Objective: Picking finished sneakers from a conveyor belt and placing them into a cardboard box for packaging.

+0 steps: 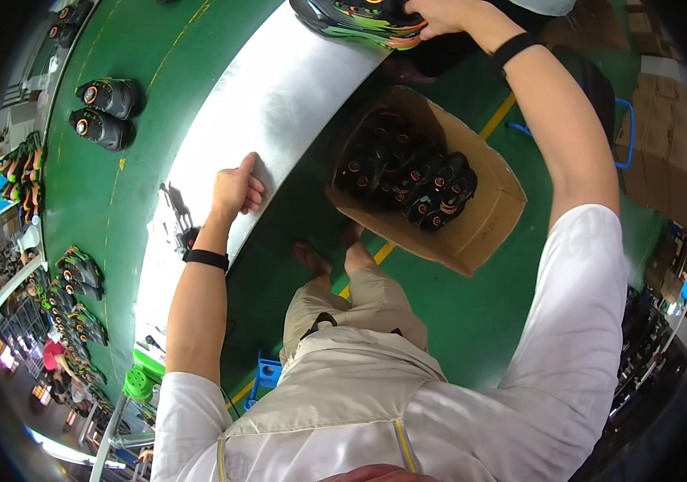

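Note:
At the top edge, my right hand (445, 16) grips one end of a black shoe (363, 22) with a green and orange sole. The shoe is over the far end of a shiny metal worktop (267, 88), and the frame cuts off its upper part. My left hand (237, 189) is above the worktop's near edge, its fingers loosely curled in and its thumb stretched out. Nothing shows in it. Beside the left wrist lies a dark, slim tool-like object (176, 215), whose kind I cannot make out.
Below the worktop's right side, an open cardboard box (484, 233) on the green floor holds several black shoes (416, 181). Left of the worktop, two dark shoes (106, 112) sit on a green surface, with more shoes (78, 273) nearer. Stacked cartons (665, 128) stand at the right.

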{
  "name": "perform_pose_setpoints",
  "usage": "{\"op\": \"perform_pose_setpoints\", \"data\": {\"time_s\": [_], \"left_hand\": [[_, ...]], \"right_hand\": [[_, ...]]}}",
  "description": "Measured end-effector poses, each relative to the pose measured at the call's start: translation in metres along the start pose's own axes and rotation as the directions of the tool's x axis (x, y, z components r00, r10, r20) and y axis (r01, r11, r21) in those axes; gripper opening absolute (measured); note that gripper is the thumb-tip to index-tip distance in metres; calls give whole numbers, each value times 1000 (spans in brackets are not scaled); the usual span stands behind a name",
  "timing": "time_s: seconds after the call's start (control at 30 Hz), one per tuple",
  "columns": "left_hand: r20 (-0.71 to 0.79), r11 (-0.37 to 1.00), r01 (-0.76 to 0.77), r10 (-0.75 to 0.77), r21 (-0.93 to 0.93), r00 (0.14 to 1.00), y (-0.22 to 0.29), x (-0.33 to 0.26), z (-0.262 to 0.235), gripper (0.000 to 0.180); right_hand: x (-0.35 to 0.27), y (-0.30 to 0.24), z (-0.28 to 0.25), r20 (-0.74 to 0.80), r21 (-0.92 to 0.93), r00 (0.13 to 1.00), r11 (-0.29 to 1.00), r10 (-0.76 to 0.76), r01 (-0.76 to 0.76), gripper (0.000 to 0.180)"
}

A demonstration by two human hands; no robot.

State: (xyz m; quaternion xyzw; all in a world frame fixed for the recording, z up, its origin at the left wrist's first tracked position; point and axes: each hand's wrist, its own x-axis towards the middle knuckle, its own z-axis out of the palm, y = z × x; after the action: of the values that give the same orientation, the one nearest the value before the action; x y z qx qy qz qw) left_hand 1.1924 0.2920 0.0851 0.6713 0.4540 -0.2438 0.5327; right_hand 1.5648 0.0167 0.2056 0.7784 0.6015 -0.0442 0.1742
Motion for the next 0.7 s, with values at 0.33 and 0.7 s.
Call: {"op": "perform_pose_setpoints", "data": {"time_s": [0.33,0.7], "left_hand": [[66,999,-32,29,41,997,-115,27,-79,69],[7,999,46,-46,27,999,-105,19,-19,70]], "right_hand": [[-83,-280,29,-201,463,932,868,300,-180,35],[-188,-432,282,634,616,645,225,428,-755,59]]}}
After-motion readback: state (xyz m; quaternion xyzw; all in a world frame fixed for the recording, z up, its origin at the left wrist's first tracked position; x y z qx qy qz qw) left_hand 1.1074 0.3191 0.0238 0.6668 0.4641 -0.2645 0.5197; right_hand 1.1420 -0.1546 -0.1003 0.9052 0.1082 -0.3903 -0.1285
